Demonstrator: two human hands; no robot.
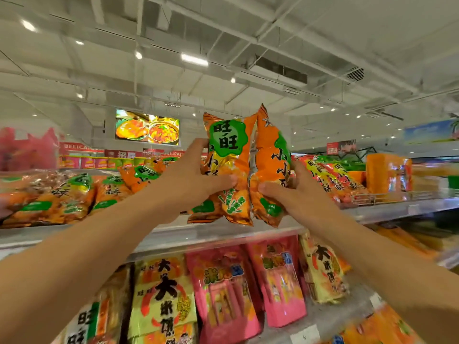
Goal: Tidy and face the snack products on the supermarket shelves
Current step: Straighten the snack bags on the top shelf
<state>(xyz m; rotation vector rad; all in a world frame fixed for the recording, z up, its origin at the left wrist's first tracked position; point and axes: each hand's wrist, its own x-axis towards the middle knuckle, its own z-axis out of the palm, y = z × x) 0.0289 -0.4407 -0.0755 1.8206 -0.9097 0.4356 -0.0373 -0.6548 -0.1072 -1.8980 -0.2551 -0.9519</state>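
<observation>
Two orange snack bags, long axes upright, are held side by side above the top shelf: the left bag is gripped by the left hand, the right bag by the right hand; matching bags lie at nine o'clock.

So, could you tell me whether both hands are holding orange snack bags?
Yes, the left hand and right hand each grip an orange snack bag, upright side by side.
</observation>
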